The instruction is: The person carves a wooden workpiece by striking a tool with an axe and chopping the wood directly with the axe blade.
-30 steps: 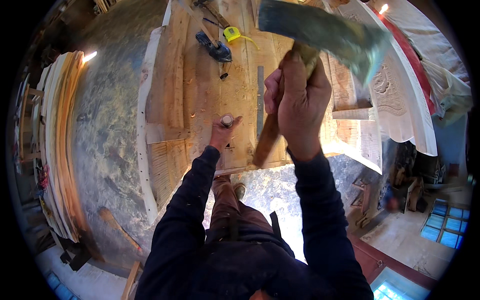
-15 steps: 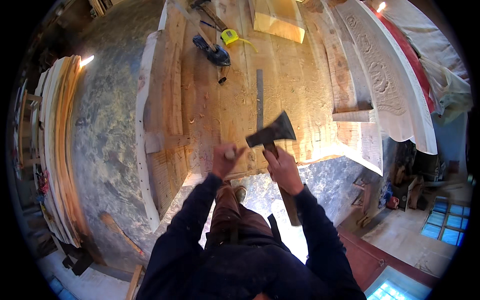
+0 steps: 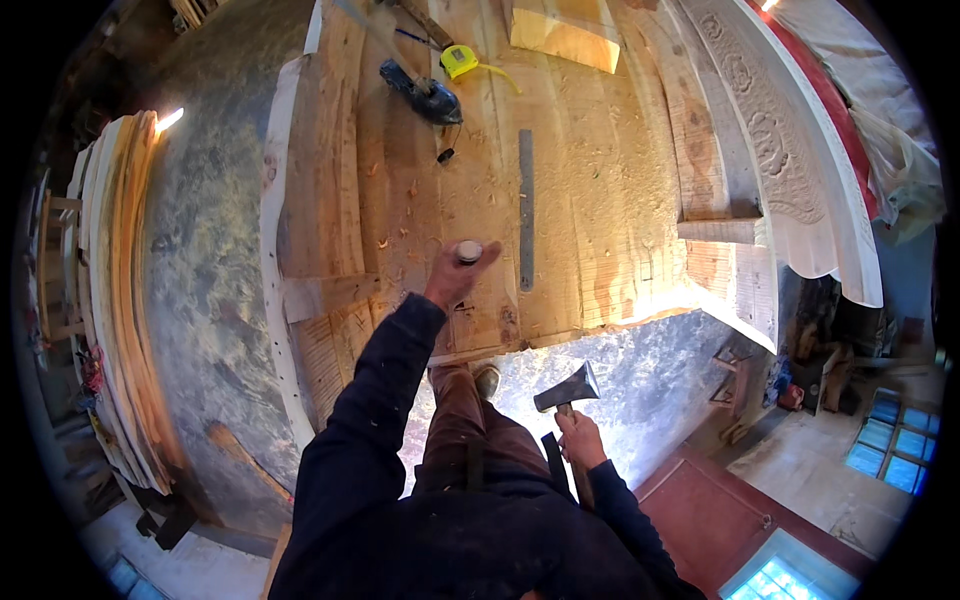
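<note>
- One wide sweep of grey, mottled floor [image 3: 200,300] runs down the left and under the person's feet.
- Then the plank tabletop [image 3: 610,170], filling the middle, brightly lit along its near edge!
- On its right, a long pale panel [image 3: 765,140] shows off carved relief.
- Far left, boards [image 3: 125,300] stand stacked in a curving row; lower right, a blue-lit window [image 3: 893,440].
- A thick wooden block [image 3: 565,38] sits at the far end.
- Here's the axe [image 3: 568,388], off the near edge and above the floor, the right hand [image 3: 580,440] with fingers wrapped round its haft just below the head.
- Over the tabletop, the left hand [image 3: 456,277] grips a round-ended handle [image 3: 468,252], fingers curled tight, thumb sticking out; its lower end is hidden.
- Beyond lie a dark tool [image 3: 420,95], a grey metal strip [image 3: 526,210] and a yellow tape measure [image 3: 459,62].
- Tiniest of all, shavings dot the planks.
</note>
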A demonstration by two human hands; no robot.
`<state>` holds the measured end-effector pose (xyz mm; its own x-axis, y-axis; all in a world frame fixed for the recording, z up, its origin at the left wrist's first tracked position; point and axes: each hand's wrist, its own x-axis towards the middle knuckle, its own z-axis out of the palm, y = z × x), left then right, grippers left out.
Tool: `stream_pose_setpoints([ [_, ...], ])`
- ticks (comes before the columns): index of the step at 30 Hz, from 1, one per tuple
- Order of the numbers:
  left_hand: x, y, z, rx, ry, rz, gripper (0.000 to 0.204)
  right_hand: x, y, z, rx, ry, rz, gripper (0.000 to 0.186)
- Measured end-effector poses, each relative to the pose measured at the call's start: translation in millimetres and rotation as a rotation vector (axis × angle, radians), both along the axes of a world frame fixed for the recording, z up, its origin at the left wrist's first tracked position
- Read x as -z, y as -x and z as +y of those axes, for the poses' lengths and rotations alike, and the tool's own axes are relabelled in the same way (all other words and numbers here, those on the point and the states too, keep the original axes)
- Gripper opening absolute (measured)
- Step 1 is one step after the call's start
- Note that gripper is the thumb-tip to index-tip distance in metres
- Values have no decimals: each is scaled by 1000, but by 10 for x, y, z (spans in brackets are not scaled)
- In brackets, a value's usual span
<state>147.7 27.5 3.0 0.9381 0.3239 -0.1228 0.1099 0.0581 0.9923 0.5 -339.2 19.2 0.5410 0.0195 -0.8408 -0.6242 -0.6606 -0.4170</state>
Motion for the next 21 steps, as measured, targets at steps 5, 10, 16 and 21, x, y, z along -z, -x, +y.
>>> stream_pose_setpoints([
  [5, 162, 297, -121, -211, -281, -99, 37, -180, -1, 154, -158, -26, -42, 38],
  [10, 276, 283, -154, -322, -129, -107, 37, -364, -188, 413, -289, -45, -114, 42],
  [16, 188, 279, -95, -202, -50, -86, 38, -488, -579, 707, -372, -105, -456, 37],
  [21, 161, 306, -102, -153, -52, -66, 41, -864, -970, 1045, -387, -231, -862, 27],
])
